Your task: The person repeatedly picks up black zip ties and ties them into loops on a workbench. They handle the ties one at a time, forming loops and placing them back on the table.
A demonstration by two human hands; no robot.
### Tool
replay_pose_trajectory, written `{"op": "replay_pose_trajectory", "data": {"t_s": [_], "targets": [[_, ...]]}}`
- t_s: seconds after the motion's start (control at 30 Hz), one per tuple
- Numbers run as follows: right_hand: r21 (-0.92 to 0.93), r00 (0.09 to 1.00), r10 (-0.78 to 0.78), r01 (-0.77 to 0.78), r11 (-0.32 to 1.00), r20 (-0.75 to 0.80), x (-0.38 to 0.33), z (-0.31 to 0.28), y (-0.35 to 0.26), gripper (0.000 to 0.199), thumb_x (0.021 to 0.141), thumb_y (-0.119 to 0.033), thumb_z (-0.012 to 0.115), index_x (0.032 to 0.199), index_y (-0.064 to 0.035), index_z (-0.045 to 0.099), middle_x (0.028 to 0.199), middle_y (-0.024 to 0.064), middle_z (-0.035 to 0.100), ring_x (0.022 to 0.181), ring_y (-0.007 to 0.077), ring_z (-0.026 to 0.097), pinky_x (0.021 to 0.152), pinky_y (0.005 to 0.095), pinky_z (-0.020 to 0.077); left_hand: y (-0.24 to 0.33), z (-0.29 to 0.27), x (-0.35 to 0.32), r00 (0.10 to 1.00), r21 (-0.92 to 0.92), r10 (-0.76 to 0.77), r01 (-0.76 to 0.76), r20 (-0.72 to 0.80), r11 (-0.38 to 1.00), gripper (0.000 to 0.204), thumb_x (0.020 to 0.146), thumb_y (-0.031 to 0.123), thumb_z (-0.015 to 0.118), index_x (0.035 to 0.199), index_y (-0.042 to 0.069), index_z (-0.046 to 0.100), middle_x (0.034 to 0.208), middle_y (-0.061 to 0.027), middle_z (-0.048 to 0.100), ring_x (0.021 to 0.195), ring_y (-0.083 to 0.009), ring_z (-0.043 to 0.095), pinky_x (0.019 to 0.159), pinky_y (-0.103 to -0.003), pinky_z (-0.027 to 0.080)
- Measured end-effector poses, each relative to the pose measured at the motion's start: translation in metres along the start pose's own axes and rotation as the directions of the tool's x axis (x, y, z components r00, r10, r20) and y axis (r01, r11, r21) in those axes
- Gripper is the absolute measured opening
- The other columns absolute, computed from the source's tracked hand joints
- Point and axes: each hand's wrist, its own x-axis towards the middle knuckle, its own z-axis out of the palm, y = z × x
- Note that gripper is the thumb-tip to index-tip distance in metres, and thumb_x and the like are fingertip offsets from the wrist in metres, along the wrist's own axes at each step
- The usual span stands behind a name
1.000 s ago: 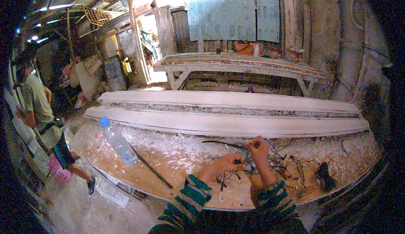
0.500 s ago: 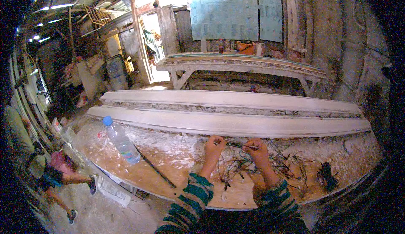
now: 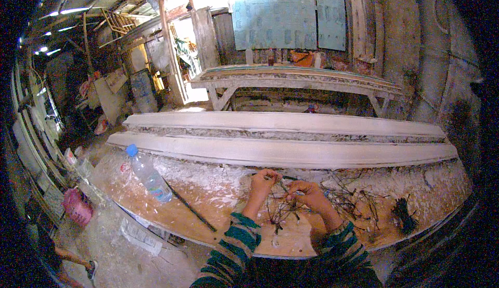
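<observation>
My left hand [image 3: 263,184] is closed in a pinch above the wooden worktable [image 3: 218,215], at the near edge of a long whitish moulding. Just to its right my right hand [image 3: 310,195] is closed too, fingertips pressed together. Between them runs a short, thin dark strand that both seem to grip; its exact kind is too small to make out. Beneath and to the right of my hands spreads a loose tangle of dark strands [image 3: 358,203]. Farther right sits a tight dark bundle [image 3: 403,216] of similar strands.
Two long whitish mouldings [image 3: 291,151] span the table. A clear bottle with a blue cap [image 3: 150,176] lies left, beside a dark rod [image 3: 189,207]. Behind stands a long bench [image 3: 291,80]. On the floor at left are a pink bag [image 3: 78,207] and another person's leg [image 3: 75,258].
My right hand has moved slightly left and down, turning toward the left hand. The other person at left has shifted mostly out of view, leaving the pink bag exposed.
</observation>
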Motion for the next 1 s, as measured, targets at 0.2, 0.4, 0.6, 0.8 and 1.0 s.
{"op": "replay_pose_trajectory", "data": {"t_s": [0.2,0.4,0.6,0.8,1.0], "targets": [[0.16,0.98,0.119,-0.093,0.983,-0.161,0.003,-0.007,0.012,0.009,0.069,0.002,0.061,0.072,-0.0039,0.055,0.077,0.0054,0.061,0.075,0.0156,0.058,0.069,0.0272,0.0457,0.01,0.003,-0.008,0.97,0.038,-0.083,0.076,0.229,0.996,0.014,0.07,0.012,0.071,0.076,0.003,0.063,0.07,-0.0022,0.061,0.066,-0.0091,0.053,0.061,-0.024,0.043],[-0.2,0.87,-0.066,-0.037,0.979,-0.488,0.009,-0.016,0.037,0.016,0.07,-0.002,0.062,0.069,-0.007,0.046,0.067,0.0013,0.052,0.062,0.0114,0.049,0.062,0.0254,0.042,0.016,0.015,-0.016,0.834,-0.066,-0.015,0.061,0.551,0.996,0.018,0.069,0.016,0.072,0.075,0.004,0.06,0.069,0.0006,0.058,0.067,-0.0079,0.05,0.062,-0.024,0.041],[-0.241,0.757,-0.113,-0.061,0.969,-0.644,0.008,-0.023,0.027,0.014,0.07,-0.004,0.064,0.076,-0.0069,0.052,0.072,0.0017,0.053,0.07,0.0129,0.049,0.067,0.0272,0.0408,0.025,0.022,-0.028,0.74,-0.117,0.039,0.054,0.671,0.992,0.017,0.071,0.018,0.069,0.072,0.005,0.058,0.066,0.0014,0.053,0.065,-0.0075,0.046,0.061,-0.024,0.039],[-0.554,0.71,-0.404,0.024,0.832,-0.577,0.012,-0.018,0.024,0.016,0.069,-0.008,0.066,0.084,-0.0068,0.061,0.083,0.0073,0.057,0.084,0.0209,0.052,0.075,0.0318,0.0413,0.017,0.009,-0.013,0.936,-0.006,-0.022,0.026,0.351,1.0,0.018,0.071,0.019,0.068,0.07,0.005,0.057,0.063,0.0009,0.051,0.063,-0.0082,0.045,0.059,-0.025,0.038],[-0.483,0.893,-0.224,0.008,0.875,-0.391,0.004,-0.012,0.016,0.015,0.067,-0.011,0.069,0.082,-0.0082,0.065,0.088,0.008,0.057,0.088,0.0223,0.052,0.079,0.0324,0.0411,0.007,-0.002,-0.003,0.989,0.098,0.018,-0.004,-0.149,0.995,0.015,0.068,0.016,0.069,0.072,0.004,0.06,0.067,-0.0034,0.058,0.064,-0.0127,0.052,0.062,-0.027,0.042]]}}
